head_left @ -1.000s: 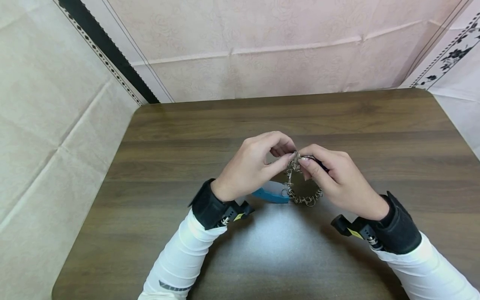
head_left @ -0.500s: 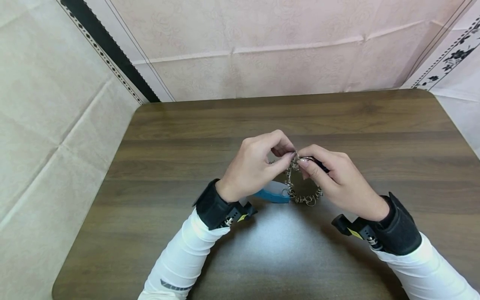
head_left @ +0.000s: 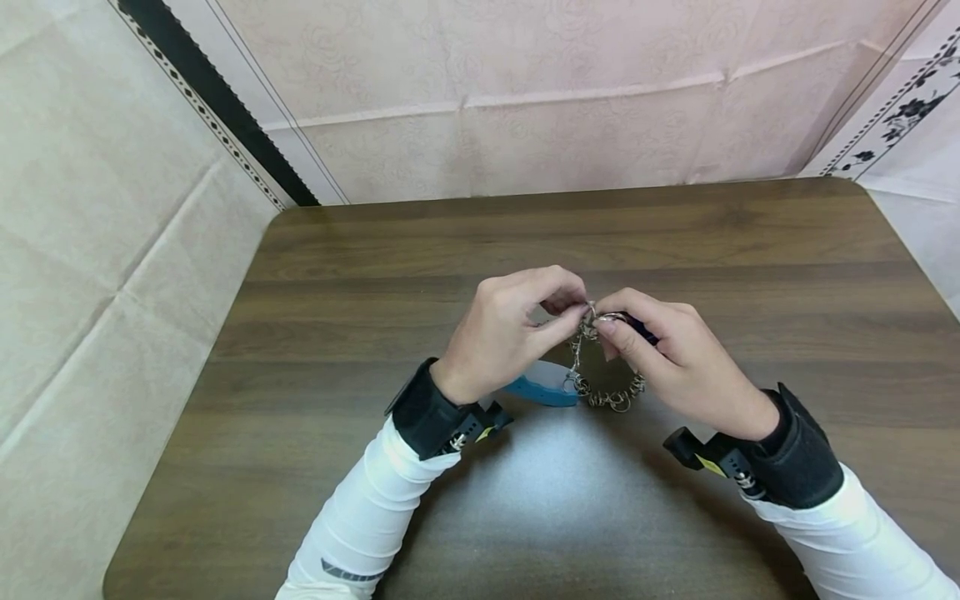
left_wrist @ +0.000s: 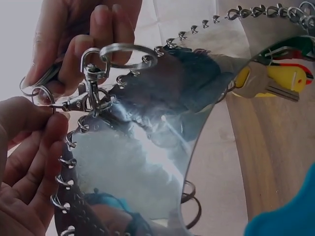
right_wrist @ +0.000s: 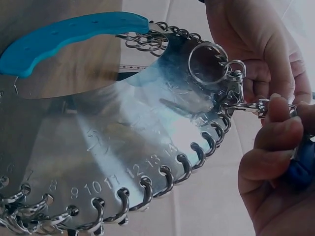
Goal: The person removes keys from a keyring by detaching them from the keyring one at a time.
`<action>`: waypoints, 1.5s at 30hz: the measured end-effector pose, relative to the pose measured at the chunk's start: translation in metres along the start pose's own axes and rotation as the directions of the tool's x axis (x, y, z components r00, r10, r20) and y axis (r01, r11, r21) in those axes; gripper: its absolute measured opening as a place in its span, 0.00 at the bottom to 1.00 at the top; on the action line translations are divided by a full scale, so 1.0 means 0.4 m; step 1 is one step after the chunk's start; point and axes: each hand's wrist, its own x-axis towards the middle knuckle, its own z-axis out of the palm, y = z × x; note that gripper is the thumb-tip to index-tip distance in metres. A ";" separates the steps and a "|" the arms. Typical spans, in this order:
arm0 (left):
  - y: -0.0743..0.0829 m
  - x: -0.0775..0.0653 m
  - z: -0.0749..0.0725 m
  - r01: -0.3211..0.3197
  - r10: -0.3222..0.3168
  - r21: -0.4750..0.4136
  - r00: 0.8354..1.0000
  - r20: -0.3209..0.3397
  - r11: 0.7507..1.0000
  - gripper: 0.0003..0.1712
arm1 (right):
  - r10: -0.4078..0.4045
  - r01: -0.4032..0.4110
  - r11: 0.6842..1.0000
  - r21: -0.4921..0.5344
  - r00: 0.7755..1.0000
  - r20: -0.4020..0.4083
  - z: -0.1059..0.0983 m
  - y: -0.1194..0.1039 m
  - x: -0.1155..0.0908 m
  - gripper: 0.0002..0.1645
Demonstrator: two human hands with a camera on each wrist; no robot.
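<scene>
A shiny metal plate (right_wrist: 133, 142) has numbered holes with rings along its curved rim and a blue handle (right_wrist: 78, 39). It stands upright between the hands. My left hand (head_left: 498, 333) pinches the ring end of a small swivel clip (left_wrist: 76, 104) hooked at the plate's edge. Opposite it, my right hand (head_left: 675, 358) grips a dark blue item (right_wrist: 302, 164), partly hidden by the fingers, with its fingertips close to the same clip. Beside that clip, another swivel clip (left_wrist: 93, 73) carries a loose split ring (left_wrist: 129, 55).
A brown wooden table (head_left: 375, 317) lies below, with pale patterned cloth (head_left: 562, 100) behind it. Beyond the plate, in the left wrist view, hang a metal key (left_wrist: 256, 83) and a yellow tag (left_wrist: 293, 78) with some red beside it.
The left hand has shifted a little, with small movements of its fingers at the clip. The right hand and the plate stay nearly still.
</scene>
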 end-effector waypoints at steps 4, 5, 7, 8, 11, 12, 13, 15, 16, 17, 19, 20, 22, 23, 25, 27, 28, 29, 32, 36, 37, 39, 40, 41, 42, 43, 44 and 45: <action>-0.003 0.001 -0.001 -0.025 0.025 0.000 1.000 0.009 1.000 0.02 | 0.019 -0.019 1.000 0.018 1.000 0.003 -0.001 0.000 0.000 0.11; -0.004 0.001 -0.001 -0.032 0.032 0.000 0.999 0.012 0.999 0.02 | 0.025 -0.025 0.999 0.024 1.000 0.005 -0.001 -0.001 0.000 0.11; -0.006 0.001 0.000 -0.043 0.043 0.005 0.999 0.015 0.999 0.02 | 0.035 -0.035 0.999 0.037 0.999 0.010 -0.003 -0.001 0.000 0.11; -0.007 0.001 0.000 -0.049 0.049 0.008 0.999 0.016 0.999 0.02 | 0.039 -0.040 0.998 0.042 0.999 0.014 -0.004 -0.001 0.000 0.11; -0.008 0.000 0.000 -0.066 0.065 0.017 0.998 0.018 0.998 0.01 | 0.048 -0.049 0.998 0.048 0.998 0.027 -0.007 0.000 0.000 0.10; -0.009 -0.001 0.000 -0.068 0.068 0.019 0.998 0.018 0.997 0.02 | 0.049 -0.051 0.998 0.047 0.998 0.031 -0.009 0.000 0.000 0.10; -0.009 -0.001 -0.001 -0.070 0.070 0.022 0.997 0.018 0.997 0.02 | 0.053 -0.055 0.997 0.046 0.998 0.036 -0.010 0.000 0.000 0.10; -0.010 -0.001 -0.001 -0.072 0.072 0.029 0.997 0.016 0.997 0.02 | 0.058 -0.060 0.997 0.045 0.997 0.046 -0.012 0.000 0.000 0.10; -0.010 -0.002 -0.001 -0.072 0.072 0.032 0.997 0.015 0.997 0.02 | 0.061 -0.063 0.997 0.045 0.997 0.050 -0.013 0.000 0.000 0.10; -0.010 -0.002 -0.002 -0.072 0.072 0.034 0.997 0.014 0.997 0.01 | 0.064 -0.066 0.997 0.042 0.997 0.052 -0.014 0.001 0.001 0.10; -0.011 -0.001 -0.002 -0.071 0.071 0.035 0.997 0.014 0.997 0.01 | 0.067 -0.069 0.997 0.037 0.996 0.053 -0.015 0.001 0.001 0.10; -0.011 -0.001 -0.002 -0.071 0.070 0.033 0.997 0.014 0.997 0.01 | 0.067 -0.068 0.997 0.034 0.996 0.051 -0.015 0.001 0.001 0.11; -0.011 -0.002 -0.002 -0.071 0.070 0.028 0.997 0.016 0.997 0.02 | 0.063 -0.064 0.997 0.031 0.997 0.044 -0.015 0.001 0.001 0.11; -0.011 -0.002 -0.002 -0.071 0.071 0.024 0.997 0.018 0.997 0.02 | 0.060 -0.061 0.998 0.029 0.997 0.040 -0.015 0.001 0.001 0.11; -0.010 -0.002 -0.002 -0.075 0.075 0.022 0.997 0.022 0.997 0.02 | 0.054 -0.055 0.998 0.030 0.998 0.033 -0.014 0.001 0.002 0.11; -0.009 -0.002 -0.002 -0.081 0.081 0.025 0.996 0.026 0.996 0.02 | 0.050 -0.051 0.998 0.028 0.998 0.023 -0.013 0.001 0.002 0.11; -0.009 -0.002 -0.001 -0.085 0.084 0.029 0.996 0.029 0.996 0.02 | 0.049 -0.050 0.998 0.025 0.999 0.016 -0.013 0.001 0.002 0.11; -0.009 -0.001 -0.001 -0.088 0.087 0.033 0.996 0.031 0.996 0.02 | 0.048 -0.049 0.999 0.022 0.999 0.010 -0.013 0.000 0.002 0.12; -0.009 -0.002 -0.001 -0.101 0.099 0.048 0.994 0.040 0.994 0.03 | 0.045 -0.045 0.999 0.021 0.999 0.002 -0.013 -0.001 0.003 0.12; -0.010 -0.003 -0.002 -0.124 0.122 0.050 0.991 0.052 0.991 0.03 | 0.038 -0.038 0.999 0.016 0.999 0.014 -0.016 -0.001 0.001 0.12; -0.010 -0.003 -0.002 -0.130 0.127 0.048 0.990 0.055 0.990 0.03 | 0.037 -0.038 0.999 0.012 0.999 0.018 -0.017 -0.001 0.001 0.12; -0.010 -0.004 -0.001 -0.138 0.136 0.045 0.989 0.057 0.989 0.03 | 0.037 -0.037 0.999 0.001 0.999 0.027 -0.019 -0.001 0.000 0.12; -0.010 -0.004 -0.001 -0.142 0.139 0.043 0.989 0.058 0.989 0.03 | 0.039 -0.039 0.999 -0.005 0.999 0.030 -0.020 -0.001 0.000 0.12; -0.010 -0.004 -0.001 -0.145 0.143 0.043 0.988 0.058 0.988 0.03 | 0.041 -0.041 0.999 -0.009 0.999 0.032 -0.021 -0.001 0.000 0.12; -0.010 -0.004 0.000 -0.148 0.145 0.043 0.988 0.059 0.988 0.03 | 0.043 -0.043 0.999 -0.010 0.999 0.033 -0.021 -0.001 0.000 0.12; -0.010 -0.004 0.000 -0.150 0.148 0.044 0.987 0.059 0.988 0.03 | 0.045 -0.045 0.999 -0.011 0.998 0.033 -0.021 -0.002 0.000 0.13; -0.010 -0.004 0.000 -0.154 0.151 0.044 0.987 0.059 0.987 0.02 | 0.047 -0.047 0.999 -0.008 0.998 0.031 -0.021 -0.002 0.001 0.13; -0.010 -0.004 0.000 -0.158 0.155 0.044 0.986 0.059 0.986 0.02 | 0.048 -0.048 0.999 -0.007 0.998 0.030 -0.021 -0.003 0.001 0.13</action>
